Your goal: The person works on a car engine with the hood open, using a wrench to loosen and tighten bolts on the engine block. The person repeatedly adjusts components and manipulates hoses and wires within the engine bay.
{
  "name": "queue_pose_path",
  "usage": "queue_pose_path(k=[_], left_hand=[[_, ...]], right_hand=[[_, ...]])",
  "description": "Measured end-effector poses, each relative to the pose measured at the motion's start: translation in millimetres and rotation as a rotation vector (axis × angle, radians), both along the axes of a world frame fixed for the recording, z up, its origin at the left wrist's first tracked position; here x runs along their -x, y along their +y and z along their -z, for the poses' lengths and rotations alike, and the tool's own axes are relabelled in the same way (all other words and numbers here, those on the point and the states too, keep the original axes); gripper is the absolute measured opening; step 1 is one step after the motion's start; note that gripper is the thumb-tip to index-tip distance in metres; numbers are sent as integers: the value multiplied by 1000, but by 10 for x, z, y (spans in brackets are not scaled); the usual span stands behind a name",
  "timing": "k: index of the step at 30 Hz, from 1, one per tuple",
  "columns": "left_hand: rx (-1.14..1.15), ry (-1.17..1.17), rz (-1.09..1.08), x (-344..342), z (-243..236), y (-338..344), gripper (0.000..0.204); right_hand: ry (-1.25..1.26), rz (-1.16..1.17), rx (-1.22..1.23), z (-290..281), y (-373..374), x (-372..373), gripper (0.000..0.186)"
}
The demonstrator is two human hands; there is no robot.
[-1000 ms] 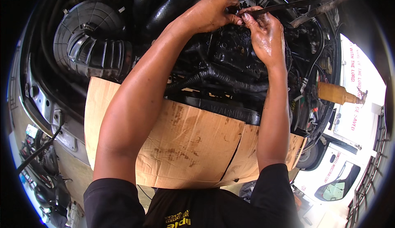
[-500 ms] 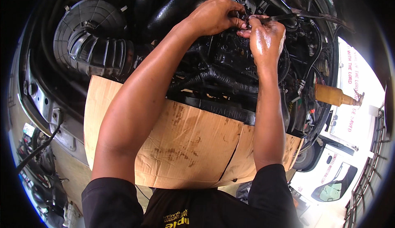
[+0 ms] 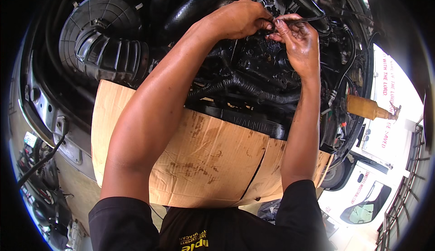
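Note:
My left hand reaches into the oily black engine bay, its fingers curled and pinched round something small and dark that I cannot make out. My right hand is beside it, thumb and forefinger closed on a thin dark strip that runs off to the upper right, the other fingers curled. The fingertips of both hands meet over a wet, glistening part of the engine. Thick black hoses lie to their left, and a ribbed corrugated tube runs below them.
A round air housing with a ribbed intake duct sits at the left. A stained cardboard sheet covers the near edge. At the right stand a yellow-brown bottle and a white vehicle. Assorted black items lie at lower left.
Both hands have shifted down a little. The dark strip has changed angle, its outer end lower. My right hand's fingers have turned and flexed around it.

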State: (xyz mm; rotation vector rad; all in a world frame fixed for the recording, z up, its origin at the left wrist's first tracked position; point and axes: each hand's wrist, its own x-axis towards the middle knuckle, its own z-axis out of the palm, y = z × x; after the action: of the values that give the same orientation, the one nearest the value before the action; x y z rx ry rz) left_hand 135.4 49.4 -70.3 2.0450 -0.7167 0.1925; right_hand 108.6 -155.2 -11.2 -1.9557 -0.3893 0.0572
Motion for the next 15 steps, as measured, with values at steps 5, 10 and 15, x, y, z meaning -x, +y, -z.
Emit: queue_pose_path(k=[5,10,15], left_hand=[[-19,-5,-3,-16,11,-3,23],[-44,5,38,-19,-62,43,23],[16,-65,-1,-36,-45,34,21]], right_hand=[[-28,43,4,70,53,-22,16],[3,113,-27,84,85,26,15],[-73,152,-65,60,119,9,15]])
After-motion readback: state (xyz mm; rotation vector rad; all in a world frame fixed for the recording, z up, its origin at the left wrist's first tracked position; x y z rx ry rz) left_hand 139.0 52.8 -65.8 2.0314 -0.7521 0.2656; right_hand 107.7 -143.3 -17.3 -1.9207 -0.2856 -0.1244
